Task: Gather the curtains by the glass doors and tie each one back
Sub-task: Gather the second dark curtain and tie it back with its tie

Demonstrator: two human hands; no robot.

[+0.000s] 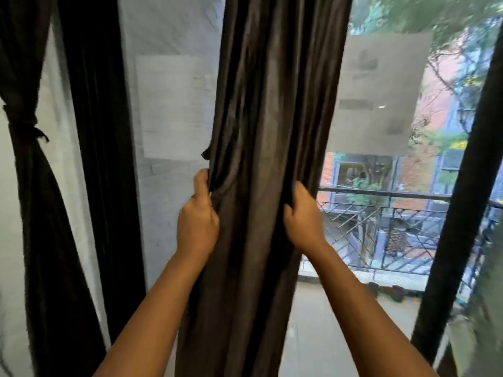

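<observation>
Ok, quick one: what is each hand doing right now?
Left hand: fingers curled round the left edge of the dark middle curtain.
Right hand: grips the same curtain's right edge.

Two bare forearms come up from the near edge of the view, one left of centre and one right of centre. Neither arm wears a sleeve as far down as the frame shows, and no watch, bracelet or band circles either wrist. The left hand (198, 220) and the right hand (302, 219) are both ungloved, and no ring shows on the visible fingers. The thumbnail of the left hand is short and unpainted. No other part of the person shows.
</observation>
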